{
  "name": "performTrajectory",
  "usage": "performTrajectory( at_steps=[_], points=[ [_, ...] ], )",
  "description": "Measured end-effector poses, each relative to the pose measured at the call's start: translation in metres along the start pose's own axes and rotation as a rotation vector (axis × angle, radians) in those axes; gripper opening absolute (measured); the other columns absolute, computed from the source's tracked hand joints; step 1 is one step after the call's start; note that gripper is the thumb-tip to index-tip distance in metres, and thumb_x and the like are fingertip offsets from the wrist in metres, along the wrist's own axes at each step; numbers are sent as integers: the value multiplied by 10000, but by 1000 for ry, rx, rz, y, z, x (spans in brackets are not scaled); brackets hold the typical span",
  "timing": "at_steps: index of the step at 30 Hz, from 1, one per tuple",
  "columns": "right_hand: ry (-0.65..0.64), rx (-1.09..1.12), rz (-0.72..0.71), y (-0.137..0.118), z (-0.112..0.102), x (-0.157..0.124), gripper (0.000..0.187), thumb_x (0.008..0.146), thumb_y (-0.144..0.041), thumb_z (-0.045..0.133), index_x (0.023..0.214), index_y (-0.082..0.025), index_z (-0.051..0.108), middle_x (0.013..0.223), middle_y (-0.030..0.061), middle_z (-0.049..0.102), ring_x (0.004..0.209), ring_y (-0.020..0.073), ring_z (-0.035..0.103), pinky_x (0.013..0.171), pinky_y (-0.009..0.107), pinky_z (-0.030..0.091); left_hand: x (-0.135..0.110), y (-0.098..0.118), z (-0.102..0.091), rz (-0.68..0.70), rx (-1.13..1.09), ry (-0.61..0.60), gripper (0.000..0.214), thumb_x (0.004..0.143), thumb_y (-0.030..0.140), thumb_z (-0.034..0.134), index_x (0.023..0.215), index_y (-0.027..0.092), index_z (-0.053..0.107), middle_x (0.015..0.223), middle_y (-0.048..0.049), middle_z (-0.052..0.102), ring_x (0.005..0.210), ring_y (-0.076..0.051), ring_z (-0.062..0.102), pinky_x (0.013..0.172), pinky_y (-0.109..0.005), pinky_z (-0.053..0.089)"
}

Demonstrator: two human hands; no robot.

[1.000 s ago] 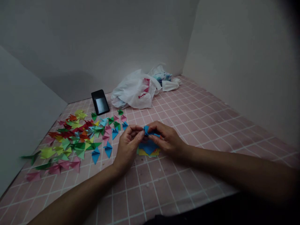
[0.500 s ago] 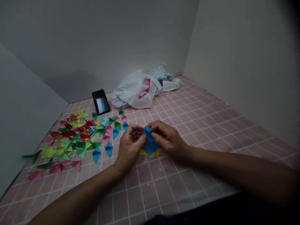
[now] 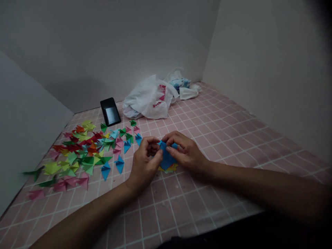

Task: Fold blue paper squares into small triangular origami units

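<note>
Between my two hands is a piece of blue origami paper (image 3: 167, 159), partly covered by my fingers. My left hand (image 3: 147, 157) pinches its left edge with thumb and forefinger. From the other side, the thumb and fingertips of my right hand (image 3: 185, 152) close on its upper right part. Beneath it lie yellow and other coloured paper sheets (image 3: 169, 168), mostly hidden. To the left, several folded blue paper cranes (image 3: 119, 164) rest apart from my left hand.
A spread of folded paper cranes (image 3: 88, 160) in many colours covers the left of the pink checked cloth (image 3: 220, 131). Behind them a black phone-like device (image 3: 110, 111) lies by the wall. White plastic bags (image 3: 149, 98) sit at the back, near a blue-patterned pack (image 3: 180, 83).
Both hands stay on the blue paper, with slight finger shifts. More blue now shows by my right fingers, and the upper fold near the fingertips looks different. The view has shifted slightly.
</note>
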State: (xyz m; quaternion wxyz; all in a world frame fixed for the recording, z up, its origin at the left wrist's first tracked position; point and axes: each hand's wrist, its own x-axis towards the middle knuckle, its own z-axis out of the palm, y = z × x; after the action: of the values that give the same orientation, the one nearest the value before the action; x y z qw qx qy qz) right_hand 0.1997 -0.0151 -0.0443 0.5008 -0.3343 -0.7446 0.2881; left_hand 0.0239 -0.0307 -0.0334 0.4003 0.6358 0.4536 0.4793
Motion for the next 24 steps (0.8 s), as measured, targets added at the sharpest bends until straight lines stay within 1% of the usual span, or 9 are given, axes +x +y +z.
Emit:
performTrajectory(
  at_steps=[3, 6, 8, 11, 14, 17, 19, 22, 24],
  points=[
    [-4, -30, -52, 1, 0, 0, 118, 871, -79, 574, 836, -192, 579, 993, 71, 656, 951, 187, 636, 827, 335, 505, 1, 0, 0, -57, -13, -34, 252, 843, 252, 668, 1081, 198, 605, 804, 4, 612, 706, -134, 594, 644, -247, 482],
    [-10, -64, -83, 1, 0, -1, 119, 869, -77, 578, 847, -193, 581, 987, 72, 654, 946, 192, 636, 821, 339, 509, 1, 1, 0, -89, 0, -41, 209, 843, 280, 670, 1027, 186, 642, 826, -20, 641, 717, -144, 612, 647, -256, 492],
    [-10, -72, -84, 1, 0, -1, 119, 868, -77, 578, 849, -194, 580, 989, 71, 652, 941, 191, 636, 819, 340, 510, 2, 1, 0, -94, -3, -24, 179, 830, 273, 675, 983, 184, 642, 827, -24, 653, 715, -145, 619, 645, -255, 497],
    [-6, -75, -64, 0, 0, -1, 122, 864, -75, 576, 843, -195, 575, 989, 70, 648, 938, 187, 635, 813, 336, 508, 2, 3, 1, -66, 12, -1, 142, 816, 243, 679, 935, 191, 623, 781, -3, 642, 684, -133, 613, 627, -242, 496],
    [3, -95, -53, -1, 0, -1, 126, 861, -80, 582, 820, -198, 564, 958, 62, 647, 914, 186, 630, 797, 331, 501, 1, 5, 2, -3, 65, 3, 110, 819, 204, 665, 915, 197, 610, 765, 11, 638, 675, -122, 614, 629, -231, 500],
    [7, -112, -44, -3, 0, -1, 132, 862, -81, 581, 802, -196, 558, 922, 57, 644, 880, 184, 627, 773, 323, 496, 0, 4, 2, 72, 146, 19, 116, 821, 173, 657, 925, 200, 614, 784, 12, 644, 694, -117, 627, 660, -230, 509],
    [11, -122, -52, -4, 0, 0, 134, 864, -75, 574, 804, -194, 557, 916, 61, 643, 875, 184, 628, 769, 322, 497, -1, 3, 2, 82, 169, 21, 145, 825, 174, 657, 963, 202, 622, 785, 13, 644, 694, -119, 630, 665, -235, 512],
    [16, -153, -85, -5, 1, 0, 137, 876, -72, 565, 814, -194, 556, 929, 70, 646, 891, 188, 629, 787, 329, 501, -1, 2, 2, 30, 134, -5, 176, 839, 200, 653, 1013, 203, 629, 766, 16, 639, 671, -124, 623, 638, -239, 507],
    [19, -179, -106, -5, 1, -1, 138, 888, -79, 562, 815, -196, 555, 939, 75, 648, 901, 191, 629, 796, 333, 503, -1, 3, 3, -18, 99, -12, 146, 845, 225, 652, 988, 198, 631, 773, 8, 648, 677, -128, 625, 632, -241, 505]
  ],
)
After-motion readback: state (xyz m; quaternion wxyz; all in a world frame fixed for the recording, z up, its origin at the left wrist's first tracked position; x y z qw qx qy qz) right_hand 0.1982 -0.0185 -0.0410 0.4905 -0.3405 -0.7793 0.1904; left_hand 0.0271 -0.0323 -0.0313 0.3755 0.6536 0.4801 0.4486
